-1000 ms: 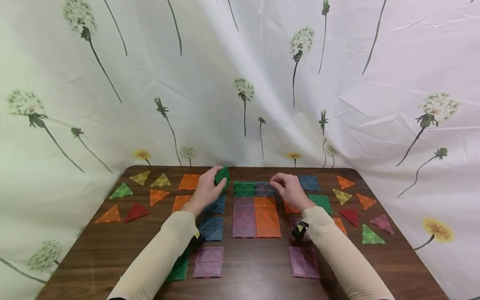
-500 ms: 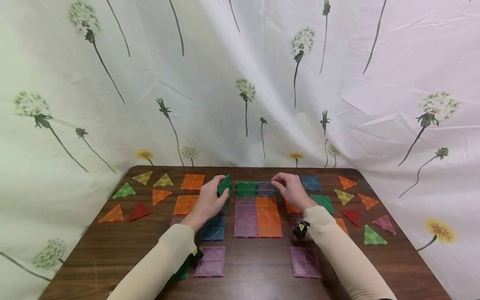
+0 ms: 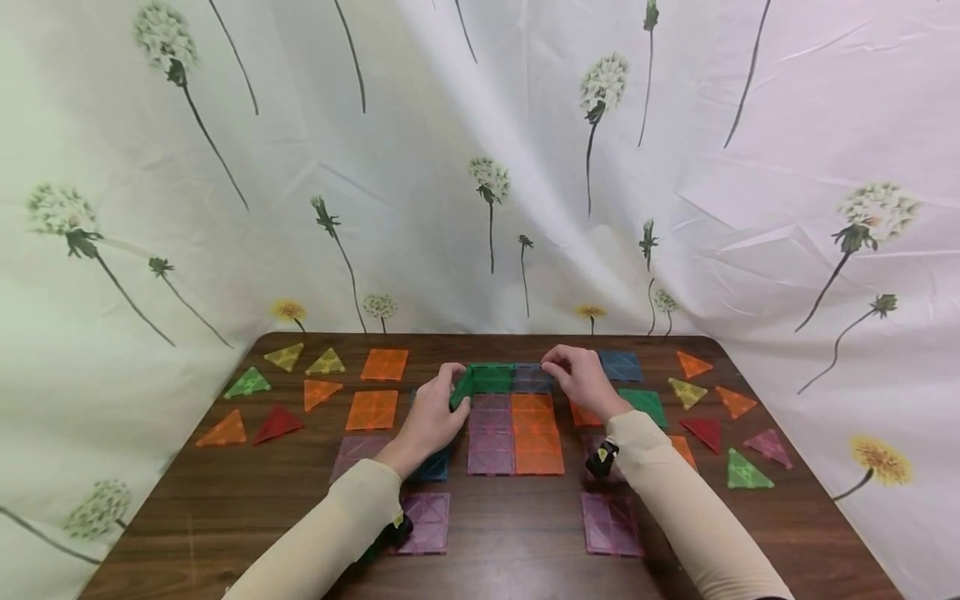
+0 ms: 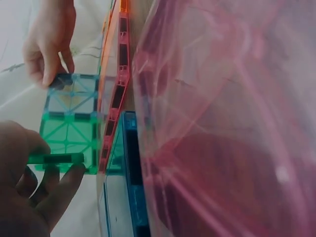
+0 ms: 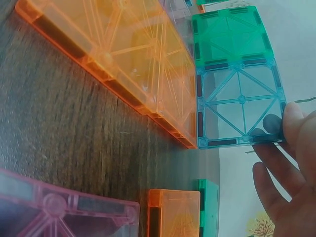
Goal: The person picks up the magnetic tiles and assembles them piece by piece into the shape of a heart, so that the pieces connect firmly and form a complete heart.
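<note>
1. A green tile (image 4: 58,158) is pinched by the left hand (image 3: 431,412) beside the standing green square (image 3: 492,378); contact between them cannot quite be made out.
2. The standing blue square (image 5: 242,99), behind the flat orange tiles (image 3: 536,433), is pinched at its outer edge by the right hand (image 3: 585,384).

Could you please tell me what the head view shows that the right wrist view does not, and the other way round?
Only the head view shows the left grip, both cream sleeves and the triangles at either side.

Only the right wrist view shows, close up, dark strips along the side of the orange tiles, and part of the right grip through the clear blue tile.

Both show the right grip pinching that blue tile, the green tile standing beside it, the flat orange tiles and the flowered cloth.
</note>
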The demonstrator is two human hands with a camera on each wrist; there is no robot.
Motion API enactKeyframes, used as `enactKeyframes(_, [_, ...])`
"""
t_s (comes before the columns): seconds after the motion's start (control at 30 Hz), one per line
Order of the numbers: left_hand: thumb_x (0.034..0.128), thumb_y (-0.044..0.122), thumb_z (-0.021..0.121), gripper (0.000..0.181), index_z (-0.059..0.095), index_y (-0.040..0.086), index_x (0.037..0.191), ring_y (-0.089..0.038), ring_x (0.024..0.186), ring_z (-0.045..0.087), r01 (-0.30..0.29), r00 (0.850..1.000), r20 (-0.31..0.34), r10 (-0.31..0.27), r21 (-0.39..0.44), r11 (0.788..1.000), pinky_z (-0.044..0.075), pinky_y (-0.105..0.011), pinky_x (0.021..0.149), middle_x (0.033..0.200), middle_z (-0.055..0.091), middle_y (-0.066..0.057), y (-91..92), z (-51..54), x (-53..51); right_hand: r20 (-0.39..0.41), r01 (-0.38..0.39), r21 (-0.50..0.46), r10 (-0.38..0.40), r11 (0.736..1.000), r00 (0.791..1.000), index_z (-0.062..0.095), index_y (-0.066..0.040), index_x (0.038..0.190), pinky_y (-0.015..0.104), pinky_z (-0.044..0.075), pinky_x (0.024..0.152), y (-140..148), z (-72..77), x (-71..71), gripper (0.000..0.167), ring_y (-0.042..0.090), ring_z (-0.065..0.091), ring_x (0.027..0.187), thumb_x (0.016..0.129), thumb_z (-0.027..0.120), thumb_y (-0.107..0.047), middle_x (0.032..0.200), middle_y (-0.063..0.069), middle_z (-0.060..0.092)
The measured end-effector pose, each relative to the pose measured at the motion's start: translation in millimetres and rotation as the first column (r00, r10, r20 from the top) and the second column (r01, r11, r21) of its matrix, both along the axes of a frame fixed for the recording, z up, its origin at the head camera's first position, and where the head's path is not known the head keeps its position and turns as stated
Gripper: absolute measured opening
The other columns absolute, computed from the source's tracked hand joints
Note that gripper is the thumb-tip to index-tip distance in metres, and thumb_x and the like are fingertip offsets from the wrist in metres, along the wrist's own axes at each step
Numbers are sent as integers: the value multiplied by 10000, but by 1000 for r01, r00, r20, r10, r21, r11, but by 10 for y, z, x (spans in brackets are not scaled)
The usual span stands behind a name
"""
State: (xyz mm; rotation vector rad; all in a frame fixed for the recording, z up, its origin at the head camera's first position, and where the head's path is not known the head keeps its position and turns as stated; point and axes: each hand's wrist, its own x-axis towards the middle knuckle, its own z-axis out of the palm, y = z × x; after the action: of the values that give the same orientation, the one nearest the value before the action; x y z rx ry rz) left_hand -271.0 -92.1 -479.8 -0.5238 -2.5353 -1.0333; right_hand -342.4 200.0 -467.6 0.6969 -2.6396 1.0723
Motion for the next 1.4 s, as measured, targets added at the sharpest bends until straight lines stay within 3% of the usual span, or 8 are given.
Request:
enactKeyframes(0.27, [952,17,744,426,610,72,1353,-277,831,658,41,999,-8,-42,-53,998,569,-444,734,1175,708,-135,50,-2,3,-7,0,-11,0,1000,1000,767,-139,1054,341,551,713,-3,-6,10,92,133,638,781,1042,677,-151,958,1,749])
enactKeyframes(0.33, [958,26,743,418,627,84,1355,-245,802,639,40,999,3,-40,-72,997,565,-419,725,1133,699,-115,57,2,12,-4,-1,-13,1,1000,1000,766,-141,1054,344,551,714,-3,-8,9,93,136,639,782,1043,675,-153,960,2,749])
enactKeyframes(0.47, [972,36,731,387,653,104,1346,-159,623,463,34,999,21,-32,-102,994,455,-319,603,963,623,-52,68,3,24,-7,-1,-7,1,1000,1000,766,-137,1058,346,555,723,1,-23,4,95,131,648,795,1044,673,-153,967,6,752])
enactKeyframes(0.57, [965,49,748,354,678,115,1306,-132,614,412,33,999,5,-33,-128,991,417,-287,580,904,573,-20,75,-3,24,-10,0,-4,0,1000,1000,766,-136,1058,343,556,726,1,-32,4,97,124,653,801,1045,671,-150,970,6,754])
enactKeyframes(0.7, [930,44,791,371,682,111,1278,-146,665,438,47,999,-5,-48,-145,988,442,-304,614,921,576,-31,79,-8,16,-11,-1,-9,1,1000,1000,764,-138,1051,346,554,719,-2,-24,7,92,135,645,790,1043,673,-146,963,5,752])
enactKeyframes(1.0, [843,37,868,572,615,67,1354,-195,780,496,130,989,91,-120,-115,985,503,-365,693,1033,612,-111,56,14,-8,-15,-1,-11,0,1000,1000,761,-138,1049,344,550,712,0,-15,13,91,137,641,783,1045,671,-152,957,6,749])
enactKeyframes(1.4, [865,84,876,579,595,26,1367,-144,737,473,151,982,124,-141,-77,986,471,-312,691,867,495,20,12,29,-58,-17,-9,-10,9,1000,1000,760,-139,1045,351,564,718,4,-13,3,90,138,655,796,1046,671,-154,959,9,751])
